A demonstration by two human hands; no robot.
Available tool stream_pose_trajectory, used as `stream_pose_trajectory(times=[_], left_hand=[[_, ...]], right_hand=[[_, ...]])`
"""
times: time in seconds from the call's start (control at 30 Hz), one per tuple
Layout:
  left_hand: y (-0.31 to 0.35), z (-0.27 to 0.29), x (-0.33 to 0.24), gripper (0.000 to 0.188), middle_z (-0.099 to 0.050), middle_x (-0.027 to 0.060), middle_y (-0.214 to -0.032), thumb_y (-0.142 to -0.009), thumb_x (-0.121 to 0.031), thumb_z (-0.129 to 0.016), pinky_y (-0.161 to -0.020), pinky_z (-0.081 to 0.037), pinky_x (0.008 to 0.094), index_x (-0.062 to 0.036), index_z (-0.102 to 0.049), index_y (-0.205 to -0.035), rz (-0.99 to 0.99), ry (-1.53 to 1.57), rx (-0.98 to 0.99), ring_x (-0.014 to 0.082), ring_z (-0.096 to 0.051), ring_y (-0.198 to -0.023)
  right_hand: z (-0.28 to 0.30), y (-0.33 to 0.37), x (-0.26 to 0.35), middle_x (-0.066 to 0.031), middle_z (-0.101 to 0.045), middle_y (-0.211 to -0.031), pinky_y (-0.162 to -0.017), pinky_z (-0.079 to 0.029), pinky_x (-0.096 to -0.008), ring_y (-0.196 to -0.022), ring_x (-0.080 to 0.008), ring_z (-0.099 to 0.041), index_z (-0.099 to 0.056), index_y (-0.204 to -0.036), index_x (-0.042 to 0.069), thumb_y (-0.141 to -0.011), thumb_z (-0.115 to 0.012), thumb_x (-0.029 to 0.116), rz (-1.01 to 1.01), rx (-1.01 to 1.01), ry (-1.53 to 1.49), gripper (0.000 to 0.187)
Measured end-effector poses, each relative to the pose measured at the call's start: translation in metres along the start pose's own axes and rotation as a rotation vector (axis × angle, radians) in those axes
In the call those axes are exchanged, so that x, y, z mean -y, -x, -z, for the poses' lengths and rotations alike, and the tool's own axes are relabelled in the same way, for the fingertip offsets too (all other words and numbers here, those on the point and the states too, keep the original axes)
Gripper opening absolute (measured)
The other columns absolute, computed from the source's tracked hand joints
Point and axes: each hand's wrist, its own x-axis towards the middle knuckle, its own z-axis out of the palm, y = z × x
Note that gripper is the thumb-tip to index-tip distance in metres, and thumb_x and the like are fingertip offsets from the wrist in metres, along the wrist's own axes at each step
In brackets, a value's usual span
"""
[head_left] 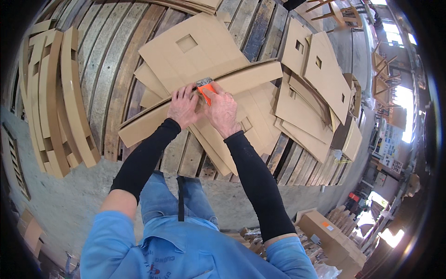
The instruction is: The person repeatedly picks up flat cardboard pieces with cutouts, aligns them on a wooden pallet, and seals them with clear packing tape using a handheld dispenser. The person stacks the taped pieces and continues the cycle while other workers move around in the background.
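A long, narrow folded cardboard piece runs aslant before me, on top of several flat cardboard sheets. My left hand grips its middle, with the fingers curled over the upper edge. Close beside it, my right hand is closed round an orange hand tool with a grey head. The head rests at the cardboard's upper edge; its working end is hidden, so its exact kind cannot be told. Beyond lies a large cardboard sheet with a square cut-out.
Slatted wooden pallets bear the cardboard. Several long folded cardboard pieces lie at the left. More sheets with cut-outs are piled at the right. Wooden chairs stand at the far right, and a carton lies at the lower right.
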Motion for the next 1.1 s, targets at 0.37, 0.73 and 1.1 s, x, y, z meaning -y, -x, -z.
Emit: stream_pose_trajectory(times=[0.37,0.73,1.1], left_hand=[[-0.003,-0.005,0.018,0.042,-0.052,0.0085,-0.136,-0.078,-0.048,-0.08,-0.097,-0.043,0.0463,-0.0162,-0.071,-0.104,-0.089,-0.072,0.024,0.0283,-0.054,-0.122],[-0.014,0.005,0.014,0.048,-0.052,0.0119,-0.137,-0.082,-0.052,-0.076,-0.097,-0.044,0.0496,-0.0132,-0.069,-0.109,-0.049,-0.048,0.171,0.0309,-0.055,-0.121],[-0.051,-0.017,-0.013,0.051,-0.052,0.0154,-0.141,-0.088,-0.053,-0.07,-0.099,-0.044,0.0481,-0.0154,-0.063,-0.121,-0.13,-0.075,0.185,0.0316,-0.055,-0.125]], right_hand=[[0.032,0.032,0.001,-0.0166,-0.064,-0.137,-0.087,-0.058,-0.0474,-0.1,-0.0409,-0.07,-0.073,-0.121,0.009,-0.075,-0.072,0.01,0.01,0.109,-0.03,0.047],[-0.016,0.123,-0.021,-0.017,-0.06,-0.142,-0.088,-0.057,-0.0459,-0.099,-0.0393,-0.069,-0.073,-0.123,0.01,-0.076,-0.071,0.006,-0.093,0.057,-0.038,0.047],[-0.025,0.054,-0.007,-0.0138,-0.067,-0.124,-0.078,-0.059,-0.0468,-0.087,-0.0397,-0.071,-0.074,-0.11,0.01,-0.08,-0.069,0.01,-0.022,0.082,0.067,0.03]])
